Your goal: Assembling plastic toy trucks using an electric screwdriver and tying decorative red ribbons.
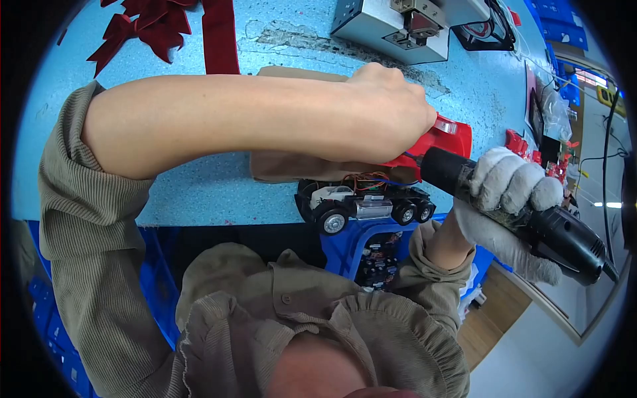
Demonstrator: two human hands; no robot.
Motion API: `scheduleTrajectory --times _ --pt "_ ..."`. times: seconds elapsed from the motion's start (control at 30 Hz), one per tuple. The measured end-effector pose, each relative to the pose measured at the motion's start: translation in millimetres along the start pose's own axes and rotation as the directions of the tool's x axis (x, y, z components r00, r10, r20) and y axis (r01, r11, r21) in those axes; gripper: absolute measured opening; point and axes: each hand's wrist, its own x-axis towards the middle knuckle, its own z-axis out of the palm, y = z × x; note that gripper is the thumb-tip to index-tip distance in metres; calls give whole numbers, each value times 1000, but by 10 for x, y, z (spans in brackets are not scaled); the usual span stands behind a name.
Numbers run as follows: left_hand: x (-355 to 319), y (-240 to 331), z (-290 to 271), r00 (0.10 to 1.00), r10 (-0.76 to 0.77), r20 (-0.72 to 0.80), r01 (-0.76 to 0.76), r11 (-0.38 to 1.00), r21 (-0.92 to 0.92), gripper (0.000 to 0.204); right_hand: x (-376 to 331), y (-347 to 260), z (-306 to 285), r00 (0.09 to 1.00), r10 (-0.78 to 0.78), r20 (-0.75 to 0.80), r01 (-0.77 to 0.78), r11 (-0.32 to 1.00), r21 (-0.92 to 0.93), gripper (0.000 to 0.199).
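My bare left hand [391,116] reaches across the table with its fingers closed on a red plastic shell [454,140], which looks like a toy truck body. Wrapped in a white glove, my right hand [511,189] grips a black electric screwdriver [451,174]. The screwdriver's bit end points left at the shell; whether the tip touches a screw is hidden. Just below, a toy truck chassis [365,204] with black wheels and loose coloured wires sits at the table's near edge. A brown pad [285,167] lies under my left forearm.
A grey metal machine [398,30] stands at the back, beside a black fan [484,33]. Dark red ribbon bows [142,30] lie at the far left. More red parts [531,149] are at the right. A blue bin [348,245] stands below the table edge.
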Motion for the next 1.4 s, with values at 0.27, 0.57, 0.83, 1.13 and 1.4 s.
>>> scheduleTrajectory --times 0.27,0.57,0.83,1.13,1.4 --pt "-32 -15 36 997 35 -75 -35 999 1 36 0 2 46 1000 5 16 -5 1000 -14 76" --pt "-91 -49 82 988 71 -137 -79 995 -55 22 62 68 160 987 23 156 -2 990 -139 78" --pt "-441 -336 476 804 77 -589 -416 782 -465 68 80 87 166 979 111 173 -90 988 -126 75" --pt "-374 -333 800 754 0 -657 -420 768 -483 62 1159 132 -413 913 12 409 -77 987 143 73" --pt "-380 -374 787 753 10 -657 -427 768 -477 61 1558 752 -211 728 97 678 -423 843 334 58"
